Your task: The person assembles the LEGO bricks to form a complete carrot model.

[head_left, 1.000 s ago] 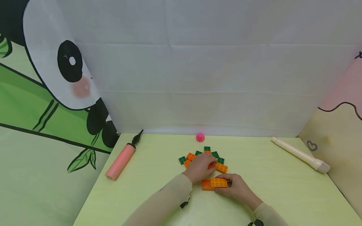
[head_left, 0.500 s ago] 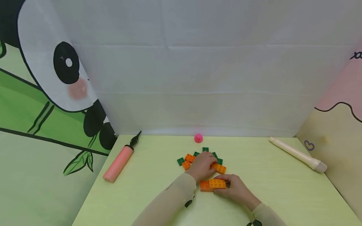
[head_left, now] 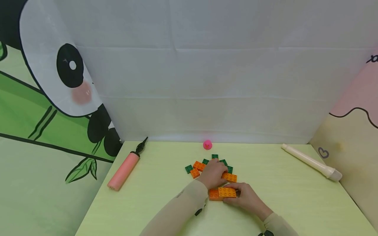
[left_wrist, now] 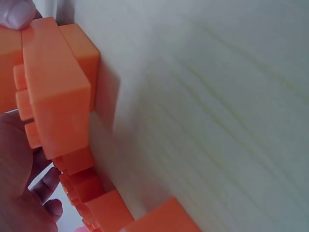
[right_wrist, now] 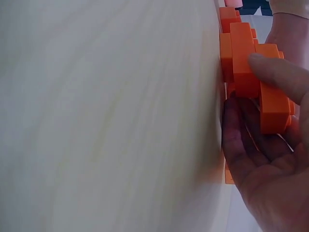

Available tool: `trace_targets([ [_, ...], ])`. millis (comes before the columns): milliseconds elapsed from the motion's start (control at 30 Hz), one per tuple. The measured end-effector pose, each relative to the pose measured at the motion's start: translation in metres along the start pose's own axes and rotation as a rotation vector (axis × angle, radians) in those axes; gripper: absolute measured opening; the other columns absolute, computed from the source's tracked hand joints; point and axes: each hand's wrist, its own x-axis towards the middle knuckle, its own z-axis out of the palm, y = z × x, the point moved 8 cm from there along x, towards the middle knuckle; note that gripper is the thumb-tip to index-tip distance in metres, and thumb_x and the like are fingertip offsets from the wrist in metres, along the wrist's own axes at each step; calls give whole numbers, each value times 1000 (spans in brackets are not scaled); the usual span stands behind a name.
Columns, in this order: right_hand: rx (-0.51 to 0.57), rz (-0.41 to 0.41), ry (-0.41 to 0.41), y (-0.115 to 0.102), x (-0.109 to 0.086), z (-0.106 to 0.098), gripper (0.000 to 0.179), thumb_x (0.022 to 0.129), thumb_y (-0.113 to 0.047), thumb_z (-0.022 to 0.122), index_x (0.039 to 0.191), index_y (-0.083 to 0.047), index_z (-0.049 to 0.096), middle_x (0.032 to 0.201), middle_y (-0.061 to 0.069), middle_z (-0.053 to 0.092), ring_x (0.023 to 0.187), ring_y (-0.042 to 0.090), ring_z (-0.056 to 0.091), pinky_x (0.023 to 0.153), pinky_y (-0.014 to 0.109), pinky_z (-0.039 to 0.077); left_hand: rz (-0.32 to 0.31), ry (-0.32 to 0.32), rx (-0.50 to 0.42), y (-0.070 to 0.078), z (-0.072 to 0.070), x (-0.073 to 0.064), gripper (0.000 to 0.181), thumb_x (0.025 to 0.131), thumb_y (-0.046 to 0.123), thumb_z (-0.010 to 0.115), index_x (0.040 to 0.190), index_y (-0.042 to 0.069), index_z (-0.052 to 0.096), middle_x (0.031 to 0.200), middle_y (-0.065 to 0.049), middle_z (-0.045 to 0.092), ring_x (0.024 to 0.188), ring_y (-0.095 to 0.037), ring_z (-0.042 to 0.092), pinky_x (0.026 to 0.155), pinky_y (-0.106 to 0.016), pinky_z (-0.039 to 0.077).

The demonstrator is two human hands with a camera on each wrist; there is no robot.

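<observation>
Head view: Seated high over a pale yellow table (head_left: 147, 183), the camera looks down on two hands at work among toy bricks. The right hand (head_left: 248, 196) pinches the right end of a joined orange block (head_left: 226, 192), an amber brick stacked on a redder one, in front of the other bricks. The left hand (head_left: 211, 173) reaches over the loose bricks behind it; its fingertips are partly hidden, and whether they grip anything cannot be told. Green bricks (head_left: 189, 169) and orange bricks (head_left: 199, 166) form a tight arc around that hand, with another amber brick (head_left: 230, 177) just beside its fingers. Room to move is narrow between the hands, while wide stretches of tabletop run from the bricks to both side edges. A pink pump (head_left: 123, 172) lies along the left edge, and a cream tube (head_left: 310, 162) slants along the right, its thick end at the rim. A small pink toy (head_left: 207, 145) stands near the far edge, before a pale backdrop (head_left: 189, 72).

Left wrist view: The joined block fills the upper left, a fingertip pressed to it, with more orange bricks lined up below and broad tabletop to the right.

Right wrist view: The right thumb lies across the block, its fingers beneath; a sleeve (right_wrist: 289, 6) shows at the top corner.
</observation>
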Motion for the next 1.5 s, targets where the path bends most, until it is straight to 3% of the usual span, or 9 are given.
trace_targets([
  [367,-17,-8,-6,1,0,1,40,85,-32,89,117,-12,77,111,0,72,89,14,61,77,27,51,-18,-10,-2,1,2,-1,29,96,46,76,117,27,77,107,13,70,94,-13,46,91,-28,41],
  [533,-11,-13,-5,1,0,1,39,85,-30,89,117,-12,76,109,-1,72,89,14,60,77,26,51,-28,32,-103,-4,2,-2,31,96,43,76,120,24,76,112,14,72,97,-13,47,93,-29,41],
  [767,-8,-13,5,1,0,0,40,84,-28,90,117,-10,77,112,0,74,89,12,61,78,26,51,-57,89,-248,-14,-9,-10,30,97,39,76,121,22,71,106,15,67,95,-12,45,85,-25,42],
  [1033,4,32,-5,4,1,1,40,84,-32,90,117,-13,77,115,0,73,95,17,61,82,28,51,-67,107,-326,-25,-19,-28,34,100,35,73,131,21,68,119,12,68,100,-13,46,90,-26,44],
  [1267,-5,43,-13,6,3,2,40,83,-31,90,117,-14,78,120,3,73,98,19,61,82,29,52,-29,170,-320,-32,-28,-49,39,102,33,70,138,20,68,128,6,68,108,-15,50,96,-29,46],
  [1500,6,54,-20,6,3,2,41,83,-31,91,118,-14,78,118,2,73,95,19,61,81,29,52,-72,158,-376,-39,-32,-70,39,102,32,71,137,17,67,132,2,66,120,-20,56,106,-36,46],
])
